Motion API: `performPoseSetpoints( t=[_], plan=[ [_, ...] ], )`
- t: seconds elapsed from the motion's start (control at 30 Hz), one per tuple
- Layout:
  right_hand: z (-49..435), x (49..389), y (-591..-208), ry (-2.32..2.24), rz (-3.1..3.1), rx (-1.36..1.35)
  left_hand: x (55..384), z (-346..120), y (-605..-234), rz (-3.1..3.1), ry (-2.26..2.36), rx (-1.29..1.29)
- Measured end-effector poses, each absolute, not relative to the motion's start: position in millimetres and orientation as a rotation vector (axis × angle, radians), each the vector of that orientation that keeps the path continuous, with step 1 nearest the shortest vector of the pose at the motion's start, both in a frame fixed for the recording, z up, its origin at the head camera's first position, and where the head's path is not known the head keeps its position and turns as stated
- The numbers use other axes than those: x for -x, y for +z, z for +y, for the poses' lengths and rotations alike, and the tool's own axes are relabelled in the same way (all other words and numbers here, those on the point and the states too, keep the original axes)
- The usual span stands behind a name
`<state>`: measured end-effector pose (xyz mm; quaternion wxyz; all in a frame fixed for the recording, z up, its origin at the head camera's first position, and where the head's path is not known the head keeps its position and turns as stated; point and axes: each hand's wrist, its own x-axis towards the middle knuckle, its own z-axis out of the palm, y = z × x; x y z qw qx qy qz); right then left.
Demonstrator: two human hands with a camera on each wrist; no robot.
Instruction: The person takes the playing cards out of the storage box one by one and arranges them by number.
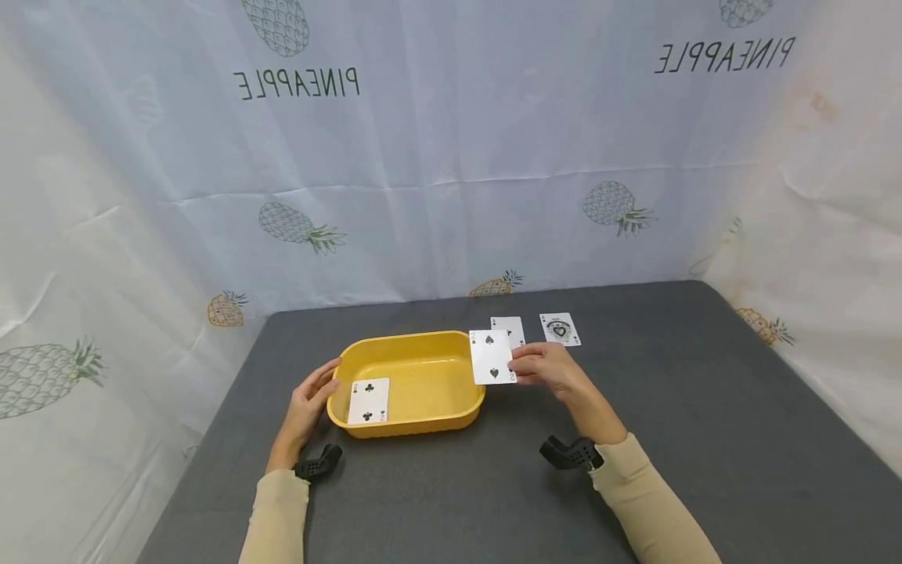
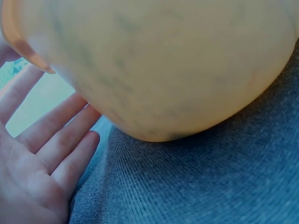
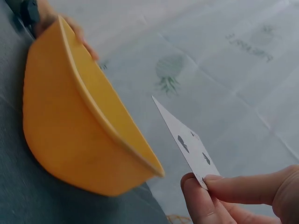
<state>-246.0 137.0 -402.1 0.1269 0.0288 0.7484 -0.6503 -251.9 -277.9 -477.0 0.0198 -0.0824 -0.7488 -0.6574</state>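
My right hand (image 1: 553,370) pinches a two of spades playing card (image 1: 491,354) between thumb and fingers. The card is raised at the right end of a yellow plastic basin (image 1: 430,388), overlapping its rim in the head view; the right wrist view shows it tilted beside the basin. My left hand (image 1: 308,401) holds the basin's left end, thumb over the rim and fingers (image 2: 60,140) stretched along the outer wall. Inside the basin, at its left end, a two of clubs (image 1: 369,400) lies face up.
Behind the held card lies another white playing card (image 1: 517,329), partly covered. An ornate ace card (image 1: 560,330) lies face up to its right. The dark grey table (image 1: 451,501) meets a pineapple-print curtain (image 1: 451,235) at the back and sides.
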Motion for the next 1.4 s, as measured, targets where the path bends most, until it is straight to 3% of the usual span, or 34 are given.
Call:
performPoseSetpoints(
  t=[0.6,1.4],
  plan=[
    [173,263,-437,-1.861,2.068,-0.168,255,-277,-477,-2.402,-1.975,0.227],
    [169,263,-451,-1.791,2.152,-0.279,253,-278,-477,-2.365,-2.004,0.24]
  ],
)
